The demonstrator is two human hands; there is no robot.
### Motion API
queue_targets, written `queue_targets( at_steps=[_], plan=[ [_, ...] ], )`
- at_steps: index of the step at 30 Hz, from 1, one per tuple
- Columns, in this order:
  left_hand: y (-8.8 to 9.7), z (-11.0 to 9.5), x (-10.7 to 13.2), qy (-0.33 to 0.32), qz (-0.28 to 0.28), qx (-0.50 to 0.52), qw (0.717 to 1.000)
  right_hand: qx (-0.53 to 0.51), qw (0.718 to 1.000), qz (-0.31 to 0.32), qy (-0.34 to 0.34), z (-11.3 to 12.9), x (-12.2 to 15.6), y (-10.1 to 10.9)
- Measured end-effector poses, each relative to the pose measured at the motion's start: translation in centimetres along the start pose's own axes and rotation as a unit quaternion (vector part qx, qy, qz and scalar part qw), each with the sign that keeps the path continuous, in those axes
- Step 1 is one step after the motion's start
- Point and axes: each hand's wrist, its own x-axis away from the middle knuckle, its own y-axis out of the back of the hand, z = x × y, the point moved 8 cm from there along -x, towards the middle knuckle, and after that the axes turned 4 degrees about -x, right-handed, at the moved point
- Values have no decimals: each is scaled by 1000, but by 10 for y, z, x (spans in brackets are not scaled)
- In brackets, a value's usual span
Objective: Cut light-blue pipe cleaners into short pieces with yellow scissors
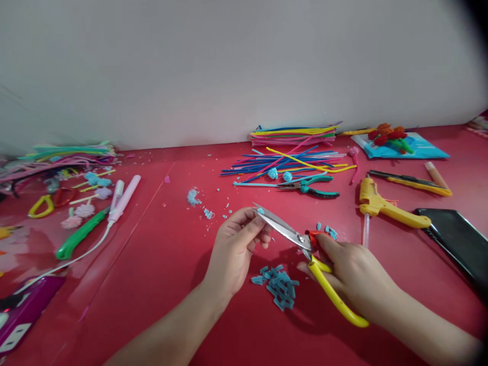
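My right hand is closed round the handles of a pair of scissors, one handle red and the other yellow. Its blades point up and left, meeting the fingertips of my left hand. Pinched there between thumb and forefinger is a tiny light-blue piece, mostly hidden by the fingers and blades. Below the scissors lies a pile of short blue cut pieces. A few similar blue pieces rest just beyond my right hand. Pale blue fluff is scattered beyond my left hand.
Pipe cleaners lie at the back, near green-handled pliers. To the right are a yellow glue gun, a utility knife and a black phone. A pink corded tool and a green-handled cutter lie left.
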Motion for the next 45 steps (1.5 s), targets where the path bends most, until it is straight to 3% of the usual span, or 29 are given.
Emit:
queue_targets(
  at_steps=[31, 41, 45],
  plan=[
    [-1, 0, 1, 3, -3, 6, 1000, 25, 1000, -8, -8, 1, -2, 5],
    [4, -16, 2, -64, -17, -100, 993, 48, 997, -55, 21, 6, 0, 13],
    [4, -15, 3, -60, -15, -108, 992, 56, 997, -50, 20, 6, 0, 13]
  ],
)
